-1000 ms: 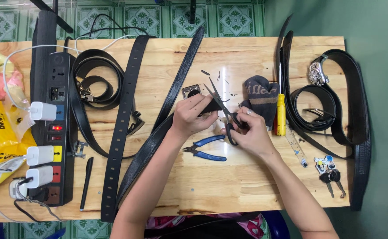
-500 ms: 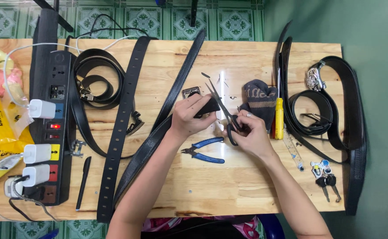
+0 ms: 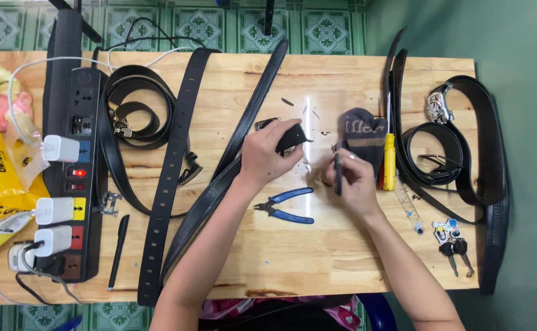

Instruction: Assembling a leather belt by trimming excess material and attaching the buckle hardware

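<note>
Your left hand (image 3: 267, 154) pinches the black belt end (image 3: 293, 136) near the wooden table's (image 3: 317, 257) centre, the strap running off toward 7 o'clock. At 3 o'clock from it, your right hand (image 3: 353, 181) closes around a thin dark tool (image 3: 338, 173), held upright and apart from the belt. Blue-handled pliers (image 3: 288, 205) lie at 6 o'clock of both hands.
</note>
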